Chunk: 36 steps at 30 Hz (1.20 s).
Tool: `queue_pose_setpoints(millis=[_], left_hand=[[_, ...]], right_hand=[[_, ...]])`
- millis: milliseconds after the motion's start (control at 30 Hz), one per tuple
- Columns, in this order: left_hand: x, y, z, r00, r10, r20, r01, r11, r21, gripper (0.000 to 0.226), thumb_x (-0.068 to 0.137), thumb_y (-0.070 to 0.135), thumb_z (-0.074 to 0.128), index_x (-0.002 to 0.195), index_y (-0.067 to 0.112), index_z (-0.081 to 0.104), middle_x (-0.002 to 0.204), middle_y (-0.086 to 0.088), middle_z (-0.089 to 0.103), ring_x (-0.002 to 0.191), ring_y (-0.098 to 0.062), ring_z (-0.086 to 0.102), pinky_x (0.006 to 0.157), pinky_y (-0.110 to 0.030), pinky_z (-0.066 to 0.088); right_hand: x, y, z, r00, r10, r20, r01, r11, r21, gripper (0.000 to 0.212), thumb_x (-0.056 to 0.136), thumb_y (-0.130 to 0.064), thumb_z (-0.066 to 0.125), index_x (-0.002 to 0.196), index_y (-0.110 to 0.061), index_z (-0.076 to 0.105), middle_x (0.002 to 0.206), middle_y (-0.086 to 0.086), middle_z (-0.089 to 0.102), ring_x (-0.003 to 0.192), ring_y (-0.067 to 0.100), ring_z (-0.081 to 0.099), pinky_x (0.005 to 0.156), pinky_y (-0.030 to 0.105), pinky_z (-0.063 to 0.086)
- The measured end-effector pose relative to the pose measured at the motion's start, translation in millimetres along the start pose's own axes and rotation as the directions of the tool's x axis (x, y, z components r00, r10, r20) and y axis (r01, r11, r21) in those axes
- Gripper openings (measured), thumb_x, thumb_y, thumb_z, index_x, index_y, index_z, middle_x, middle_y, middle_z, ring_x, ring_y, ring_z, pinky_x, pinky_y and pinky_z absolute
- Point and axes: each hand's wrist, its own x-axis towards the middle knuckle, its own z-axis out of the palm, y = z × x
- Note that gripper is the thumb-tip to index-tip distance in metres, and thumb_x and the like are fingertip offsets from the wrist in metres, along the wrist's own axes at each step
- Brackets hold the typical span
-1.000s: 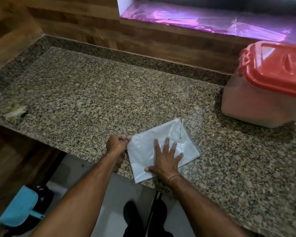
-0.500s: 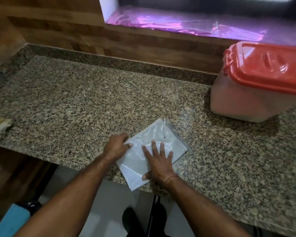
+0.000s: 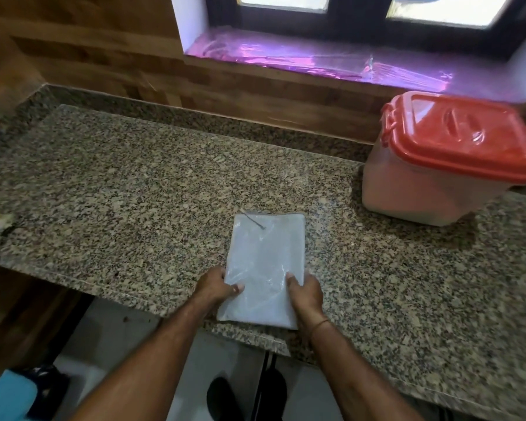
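Obs: folded plastic bag (image 3: pixel 266 259) lies flat on the table (image 3: pixel 119 208), by its front edge. My left hand (image 3: pixel 214 288) and right hand (image 3: pixel 306 290) pinch its near sides, thumbs on top; grip narrow. Note: keep layers aligned, pull evenly, crease squarely.

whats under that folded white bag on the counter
The folded white bag lies flat on the speckled granite counter, near its front edge, and granite shows around it. The bag is opaque, so anything directly beneath it is covered.
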Motion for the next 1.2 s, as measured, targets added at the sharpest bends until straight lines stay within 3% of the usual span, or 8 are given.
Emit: queue_pose_setpoints(millis=[167,333,433,567,633,733,967,1200], left_hand=[[-6,-3,1,0.993,-0.099,0.067,0.114,0.951,-0.286,0.025,0.089,0.012,0.081,0.11,0.006,0.068,0.112,-0.011,0.075,0.1,-0.031,0.073,0.085,-0.045,0.063],[-16,6,-18,0.973,-0.161,0.165,0.228,0.787,-0.574,0.032,0.1,0.03,0.068,0.115,0.002,0.068,0.109,-0.016,0.078,0.072,-0.023,0.072,0.047,-0.026,0.051],[-21,8,-31,0.972,-0.207,0.108,0.227,0.731,-0.644,0.025,0.1,0.024,0.07,0.11,0.001,0.069,0.082,-0.01,0.076,0.049,-0.015,0.064,0.032,-0.016,0.04],[-24,0,-51,0.983,-0.183,0.01,0.143,0.729,-0.669,0.022,0.092,0.017,0.077,0.109,0.003,0.072,0.089,-0.011,0.077,0.056,-0.016,0.066,0.042,-0.022,0.053],[-29,-4,-60,0.984,-0.177,0.012,0.134,0.698,-0.703,0.027,0.087,0.017,0.081,0.109,0.004,0.073,0.087,-0.009,0.079,0.066,-0.02,0.066,0.055,-0.028,0.062],[-44,-9,-79,0.985,-0.172,0.006,0.111,0.609,-0.786,0.015,0.095,0.003,0.07,0.11,0.004,0.067,0.09,-0.008,0.072,0.076,-0.019,0.068,0.048,-0.022,0.06],[-95,-53,-124,0.953,-0.235,-0.189,-0.061,0.464,-0.884,0.032,0.089,0.033,0.081,0.101,0.007,0.067,0.101,-0.011,0.073,0.085,-0.023,0.071,0.065,-0.034,0.065],[-174,-175,-158,0.863,-0.373,-0.342,-0.209,0.352,-0.912,0.012,0.092,0.017,0.077,0.092,0.011,0.067,0.087,-0.006,0.068,0.076,-0.02,0.064,0.056,-0.026,0.053]], right_hand=[[34,-8,-22,0.994,0.054,0.097,-0.065,0.991,0.115,0.012,0.099,-0.017,0.059,0.091,-0.017,0.067,0.105,0.015,0.076,0.095,0.035,0.072,0.092,0.057,0.059],[32,-21,-37,0.924,0.002,0.383,-0.112,0.958,0.265,0.019,0.104,-0.006,0.055,0.119,-0.008,0.067,0.113,0.017,0.077,0.095,0.035,0.075,0.072,0.042,0.062],[30,-23,-35,0.891,-0.022,0.453,-0.078,0.977,0.201,0.022,0.103,-0.004,0.056,0.12,-0.007,0.069,0.114,0.017,0.077,0.102,0.037,0.074,0.083,0.049,0.062],[28,-39,-27,0.915,-0.105,0.39,0.112,0.994,0.005,0.01,0.097,-0.01,0.067,0.095,-0.001,0.071,0.1,0.023,0.076,0.088,0.034,0.07,0.083,0.056,0.058],[25,-52,-20,0.916,-0.119,0.384,0.133,0.991,-0.01,0.01,0.096,-0.011,0.068,0.086,-0.008,0.068,0.087,0.02,0.07,0.074,0.029,0.064,0.066,0.043,0.056],[7,-74,-3,0.891,-0.091,0.445,0.076,0.996,0.051,0.002,0.1,-0.01,0.064,0.098,-0.008,0.063,0.084,0.017,0.067,0.056,0.016,0.064,0.047,0.028,0.052],[-59,-106,64,0.848,-0.162,0.505,0.019,0.961,0.275,0.032,0.099,-0.032,0.067,0.104,0.0,0.067,0.089,0.016,0.071,0.065,0.024,0.069,0.064,0.033,0.063],[-165,-67,166,0.822,-0.23,0.521,0.13,0.966,0.222,0.037,0.089,-0.035,0.079,0.091,0.0,0.068,0.086,0.018,0.071,0.075,0.027,0.069,0.059,0.029,0.059]])
